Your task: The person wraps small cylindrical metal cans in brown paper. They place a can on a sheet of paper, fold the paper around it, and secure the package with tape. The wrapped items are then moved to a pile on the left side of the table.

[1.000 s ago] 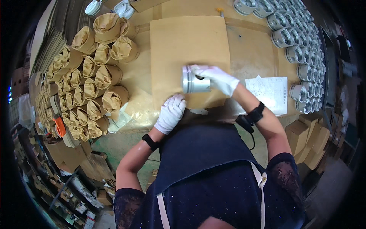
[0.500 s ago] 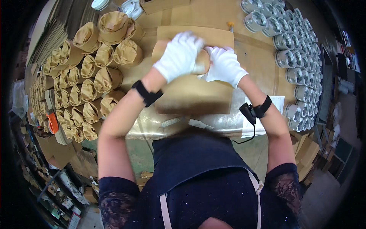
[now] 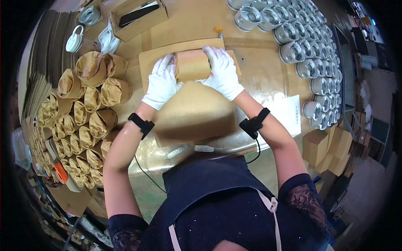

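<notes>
Between my hands lies a brown paper-wrapped roll [image 3: 192, 67], its long side running left to right; what is inside is hidden. My gloved left hand [image 3: 163, 81] grips its left end, fingers curled over the paper. At the right end my gloved right hand [image 3: 222, 72] presses, with fingers along the top and thumb beneath. Under and nearer than the roll spreads a brown paper sheet [image 3: 192, 115] on the table. Both wrists wear black straps.
Paper-wrapped bundles [image 3: 97, 125] stand in rows at left; silvery metal pistons [image 3: 307, 69] line the right. A cardboard box [image 3: 138, 21] with a dark object sits at the back left, near a white lid [image 3: 74, 39]. A printed sheet [image 3: 284, 117] lies by my right forearm.
The paper in my hands now shows as a roll, with my hands spread to its two ends. The whole view has shifted, bringing the box at the back left into sight.
</notes>
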Demonstrator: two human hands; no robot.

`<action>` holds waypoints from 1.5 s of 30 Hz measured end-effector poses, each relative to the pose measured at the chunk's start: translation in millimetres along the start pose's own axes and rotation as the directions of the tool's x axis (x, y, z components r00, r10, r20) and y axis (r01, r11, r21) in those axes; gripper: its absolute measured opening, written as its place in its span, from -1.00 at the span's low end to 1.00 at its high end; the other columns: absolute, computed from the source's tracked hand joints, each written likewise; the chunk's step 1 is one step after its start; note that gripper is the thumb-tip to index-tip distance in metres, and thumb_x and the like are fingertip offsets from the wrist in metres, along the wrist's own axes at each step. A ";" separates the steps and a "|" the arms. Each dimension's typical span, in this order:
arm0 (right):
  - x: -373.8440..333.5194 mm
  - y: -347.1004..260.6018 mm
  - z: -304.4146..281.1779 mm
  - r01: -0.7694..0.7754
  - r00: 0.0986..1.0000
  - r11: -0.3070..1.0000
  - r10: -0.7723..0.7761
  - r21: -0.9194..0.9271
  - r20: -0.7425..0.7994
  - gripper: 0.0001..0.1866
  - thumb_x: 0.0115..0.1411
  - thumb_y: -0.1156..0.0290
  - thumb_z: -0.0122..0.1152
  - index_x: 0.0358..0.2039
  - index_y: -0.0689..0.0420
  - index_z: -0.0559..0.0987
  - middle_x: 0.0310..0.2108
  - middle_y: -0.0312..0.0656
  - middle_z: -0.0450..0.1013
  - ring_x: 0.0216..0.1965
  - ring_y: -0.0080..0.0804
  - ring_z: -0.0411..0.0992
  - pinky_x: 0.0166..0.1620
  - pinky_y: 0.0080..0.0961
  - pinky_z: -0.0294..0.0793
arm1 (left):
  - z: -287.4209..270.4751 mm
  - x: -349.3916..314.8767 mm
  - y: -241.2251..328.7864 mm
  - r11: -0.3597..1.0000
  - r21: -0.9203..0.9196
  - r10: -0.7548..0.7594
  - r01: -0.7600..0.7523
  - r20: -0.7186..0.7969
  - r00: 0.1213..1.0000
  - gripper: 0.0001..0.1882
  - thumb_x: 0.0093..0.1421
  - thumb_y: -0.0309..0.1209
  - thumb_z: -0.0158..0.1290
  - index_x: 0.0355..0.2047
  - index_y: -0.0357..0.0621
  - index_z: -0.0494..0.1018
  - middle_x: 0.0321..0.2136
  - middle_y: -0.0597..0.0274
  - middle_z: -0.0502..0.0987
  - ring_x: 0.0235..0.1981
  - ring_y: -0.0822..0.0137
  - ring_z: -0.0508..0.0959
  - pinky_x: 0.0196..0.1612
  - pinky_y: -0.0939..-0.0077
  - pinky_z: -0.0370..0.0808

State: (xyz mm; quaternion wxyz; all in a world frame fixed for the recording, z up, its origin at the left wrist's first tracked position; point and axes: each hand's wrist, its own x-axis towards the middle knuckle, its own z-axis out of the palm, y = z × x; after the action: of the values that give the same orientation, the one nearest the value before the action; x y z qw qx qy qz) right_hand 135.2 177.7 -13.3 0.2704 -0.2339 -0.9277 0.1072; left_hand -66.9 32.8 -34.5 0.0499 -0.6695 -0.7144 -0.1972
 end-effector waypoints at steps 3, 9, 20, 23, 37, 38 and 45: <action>-2.3 -4.3 3.9 -0.019 0.998 0.999 0.021 0.045 -0.053 0.02 -0.14 -0.19 0.58 0.26 0.07 0.41 0.07 -0.01 0.46 0.20 0.01 0.39 0.33 -0.02 0.30 | 15.7 7.0 -13.3 0.988 0.153 0.035 -0.032 -0.015 0.999 -0.50 0.15 -0.27 0.24 0.06 -0.28 0.55 0.19 -0.08 0.48 0.21 -0.03 0.47 0.23 0.01 0.48; -14.0 -9.4 13.9 -0.083 0.984 0.997 0.081 -0.005 -0.159 0.01 -0.16 -0.11 0.62 0.27 0.04 0.42 0.12 -0.04 0.42 0.21 0.05 0.37 0.32 -0.05 0.31 | -8.4 11.3 -6.2 0.831 -0.399 -0.508 0.387 -0.261 0.821 -0.67 0.35 -0.45 0.09 0.12 -0.11 0.54 0.09 0.00 0.57 0.08 -0.09 0.57 0.13 0.08 0.56; -20.3 46.2 -13.3 -0.299 0.945 0.935 0.263 0.190 0.194 -0.42 0.04 0.28 0.49 0.11 0.11 0.58 -0.15 0.07 0.61 -0.10 0.06 0.59 -0.01 -0.14 0.61 | 27.6 19.9 60.4 0.148 -0.778 -0.790 0.611 0.279 0.546 -0.25 0.31 -0.06 0.28 0.28 -0.46 0.42 -0.24 0.00 0.66 -0.27 0.35 0.61 -0.14 0.49 0.57; 6.6 -32.7 -14.2 -0.592 0.795 0.799 0.560 0.102 0.232 -0.55 0.08 0.46 0.34 0.04 0.17 0.65 -0.28 0.08 0.61 -0.21 0.07 0.61 -0.14 -0.07 0.63 | 35.9 -4.6 78.8 -0.010 -0.861 -0.857 0.509 0.269 0.439 -0.19 0.28 -0.27 0.33 0.41 -0.42 0.24 -0.04 -0.02 0.62 -0.11 0.33 0.60 0.02 0.43 0.56; -3.5 -148.6 -56.4 0.129 0.976 0.881 -0.193 0.454 0.096 -0.63 0.04 0.65 0.20 -0.12 0.14 0.70 -0.07 -0.10 0.67 0.01 -0.10 0.62 0.14 -0.22 0.59 | -174.4 -139.6 -5.6 -0.299 -0.928 -0.827 0.222 0.368 0.425 -0.39 0.39 -0.20 0.07 0.40 -0.12 0.32 -0.01 0.28 0.60 -0.08 0.34 0.62 -0.04 0.48 0.61; -12.1 -139.5 -52.0 0.054 0.990 0.892 -0.105 0.449 0.089 -0.63 0.07 0.65 0.19 -0.10 0.13 0.72 -0.05 -0.09 0.67 0.02 -0.11 0.62 0.16 -0.24 0.58 | -208.1 -157.1 -14.7 -0.284 -0.940 -0.860 0.188 0.337 0.383 -0.38 0.39 -0.12 0.05 0.38 -0.10 0.31 0.06 0.22 0.58 0.00 0.23 0.62 -0.06 0.36 0.65; -73.6 -56.3 -9.5 -0.157 0.938 0.955 0.063 0.253 0.341 -0.67 0.08 0.65 0.27 -0.13 0.12 0.75 -0.09 -0.08 0.69 0.02 -0.12 0.62 0.17 -0.27 0.57 | -323.8 -269.4 -181.9 -0.061 -0.998 -0.994 0.003 0.061 0.094 -0.27 0.35 0.13 -0.03 0.37 -0.04 0.28 0.31 0.05 0.40 0.30 -0.02 0.45 0.12 -0.21 0.62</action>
State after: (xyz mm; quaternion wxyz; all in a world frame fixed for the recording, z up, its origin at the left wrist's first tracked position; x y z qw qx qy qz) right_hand 174.1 93.3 -20.4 0.1349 -0.2247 -0.9211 0.2879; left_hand -280.4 -337.1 132.9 -0.1029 0.0750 -0.5621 -0.8172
